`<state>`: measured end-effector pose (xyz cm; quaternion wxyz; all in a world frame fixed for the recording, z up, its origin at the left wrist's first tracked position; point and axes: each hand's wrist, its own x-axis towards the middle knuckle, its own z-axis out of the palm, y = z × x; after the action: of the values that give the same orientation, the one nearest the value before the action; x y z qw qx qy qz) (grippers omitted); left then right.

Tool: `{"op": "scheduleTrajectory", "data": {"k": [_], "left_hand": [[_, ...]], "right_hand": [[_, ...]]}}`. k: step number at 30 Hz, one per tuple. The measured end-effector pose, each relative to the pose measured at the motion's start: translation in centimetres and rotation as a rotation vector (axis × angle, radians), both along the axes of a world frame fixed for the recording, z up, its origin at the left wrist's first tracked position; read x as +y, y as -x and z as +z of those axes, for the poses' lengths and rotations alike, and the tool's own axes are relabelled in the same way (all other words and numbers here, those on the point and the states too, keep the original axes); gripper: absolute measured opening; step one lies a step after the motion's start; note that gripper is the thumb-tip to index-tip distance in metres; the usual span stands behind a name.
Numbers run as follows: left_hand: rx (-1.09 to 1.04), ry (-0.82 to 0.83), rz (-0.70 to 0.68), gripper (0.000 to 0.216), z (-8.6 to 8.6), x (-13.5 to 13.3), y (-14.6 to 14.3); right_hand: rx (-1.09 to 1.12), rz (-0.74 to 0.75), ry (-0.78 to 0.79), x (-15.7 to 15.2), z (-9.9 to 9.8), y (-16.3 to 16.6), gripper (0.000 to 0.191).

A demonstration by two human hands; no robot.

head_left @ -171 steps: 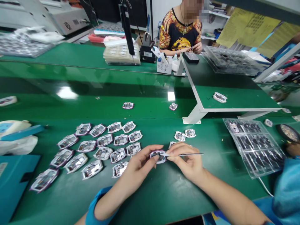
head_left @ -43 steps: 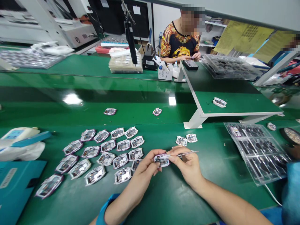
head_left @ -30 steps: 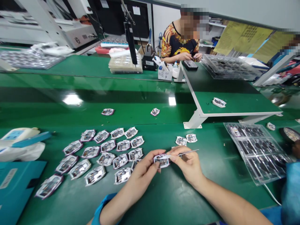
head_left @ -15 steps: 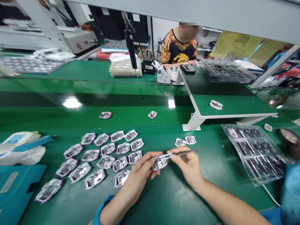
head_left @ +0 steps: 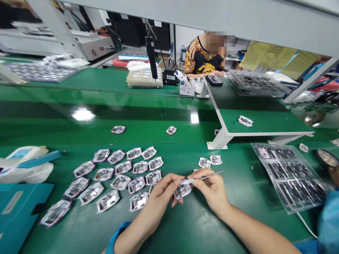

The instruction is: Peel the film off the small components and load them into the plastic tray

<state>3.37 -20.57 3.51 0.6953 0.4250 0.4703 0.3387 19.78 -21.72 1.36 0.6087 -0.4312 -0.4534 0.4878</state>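
Note:
My left hand is closed on the edge of a small white watch-like case with electronic parts inside, its open face turned up. Between the thumb and fingers of my right hand is a pair of tweezers. Its tips reach the upper edge of the case; whether they grip a part there I cannot tell. Several similar cases lie in rows on the green bench left of my hands. Two more cases sit just beyond my right hand.
A clear plastic tray of dark parts lies to the right, below a raised green shelf. A teal box stands at the left. An electric screwdriver hangs at the back. A co-worker sits opposite; another person's sleeve shows at right.
The case in my hands has shifted slightly down, and the tweezers have tilted a little across its upper edge. Both hands keep their holds.

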Motion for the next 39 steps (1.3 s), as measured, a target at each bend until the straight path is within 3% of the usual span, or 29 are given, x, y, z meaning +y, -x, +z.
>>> {"op": "scheduleTrajectory", "data": {"k": [4, 9, 12, 19, 28, 39], "left_hand": [[0.032, 0.029, -0.004, 0.034, 0.1, 0.2, 0.1], [0.047, 0.093, 0.004, 0.036, 0.3, 0.5, 0.4], [0.056, 0.108, 0.003, 0.036, 0.5, 0.5, 0.5], [0.053, 0.125, -0.001, 0.031, 0.6, 0.4, 0.3], [0.063, 0.101, -0.026, 0.030, 0.7, 0.4, 0.3], [0.095, 0.076, -0.038, 0.033, 0.4, 0.7, 0.3]], "right_hand": [[-0.101, 0.014, -0.159, -0.2, 0.5, -0.1, 0.003], [-0.319, -0.001, -0.474, -0.3, 1.2, -0.6, 0.014], [-0.401, 0.017, -0.512, -0.3, 1.3, -0.8, 0.013], [-0.333, 0.009, -0.459, -0.2, 1.1, -0.6, 0.011], [-0.216, 0.003, -0.213, -0.3, 0.9, -0.5, 0.001], [-0.169, 0.084, -0.094, -0.1, 0.9, -0.7, 0.009]]}}
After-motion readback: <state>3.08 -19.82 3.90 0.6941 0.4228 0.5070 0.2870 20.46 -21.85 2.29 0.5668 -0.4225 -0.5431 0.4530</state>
